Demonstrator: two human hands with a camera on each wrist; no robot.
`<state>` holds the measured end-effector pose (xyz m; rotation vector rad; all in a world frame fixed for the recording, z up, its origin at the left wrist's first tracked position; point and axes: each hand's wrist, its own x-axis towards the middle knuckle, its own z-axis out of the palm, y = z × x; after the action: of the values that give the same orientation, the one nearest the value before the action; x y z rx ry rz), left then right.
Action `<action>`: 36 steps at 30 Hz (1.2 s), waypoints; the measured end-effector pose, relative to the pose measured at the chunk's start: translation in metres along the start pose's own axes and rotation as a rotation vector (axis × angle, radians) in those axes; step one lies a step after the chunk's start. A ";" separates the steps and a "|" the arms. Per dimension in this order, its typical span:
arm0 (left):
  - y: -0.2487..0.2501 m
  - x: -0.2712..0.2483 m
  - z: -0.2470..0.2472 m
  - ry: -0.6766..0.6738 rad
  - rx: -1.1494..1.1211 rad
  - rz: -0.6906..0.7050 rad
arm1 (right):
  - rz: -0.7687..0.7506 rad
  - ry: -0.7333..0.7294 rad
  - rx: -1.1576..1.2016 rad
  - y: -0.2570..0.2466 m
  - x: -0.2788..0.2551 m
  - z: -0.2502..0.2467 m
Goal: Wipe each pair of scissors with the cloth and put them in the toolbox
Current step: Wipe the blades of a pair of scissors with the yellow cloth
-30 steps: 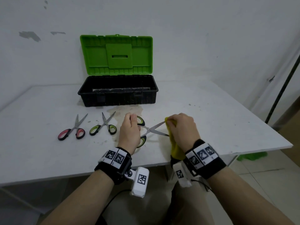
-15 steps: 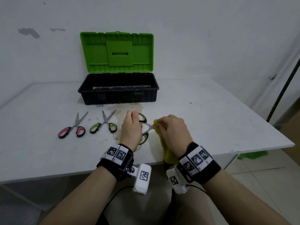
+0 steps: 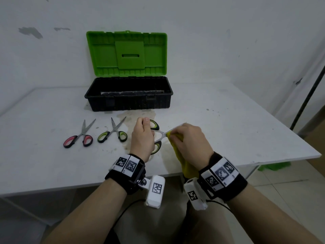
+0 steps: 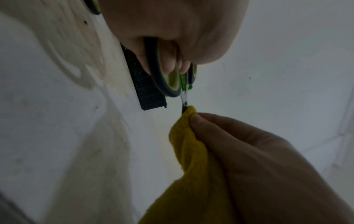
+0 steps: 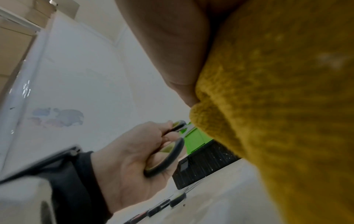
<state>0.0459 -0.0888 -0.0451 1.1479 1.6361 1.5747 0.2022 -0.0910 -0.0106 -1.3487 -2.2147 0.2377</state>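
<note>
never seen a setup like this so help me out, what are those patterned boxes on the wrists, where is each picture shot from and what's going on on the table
No machine here: a person works with bare hands. The wristbands with black-and-white patterns carry small cameras, and another camera sits on the head.

The head view looks down at a white table. The other two pictures come from the wrist cameras, looking along each hand, so everything appears huge and tilted.

The left hand grips the handles of green-handled scissors, opened out. The right hand pinches a yellow cloth around one blade, close to the pivot, wiping it.

On the table lie red-handled scissors and a second green-handled pair. Behind them stands a black toolbox with its green lid up.
</note>
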 end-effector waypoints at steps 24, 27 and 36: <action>-0.010 -0.001 -0.001 -0.028 -0.012 -0.030 | -0.038 0.065 0.028 -0.024 -0.003 0.002; -0.011 -0.002 0.003 -0.043 -0.006 -0.006 | -0.042 -0.001 -0.007 -0.031 -0.004 0.007; -0.004 0.005 -0.009 0.024 -0.008 0.029 | -0.073 0.025 0.021 -0.025 -0.006 -0.005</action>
<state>0.0353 -0.0885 -0.0474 1.1579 1.6335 1.6182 0.1880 -0.1089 0.0021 -1.2503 -2.2299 0.2149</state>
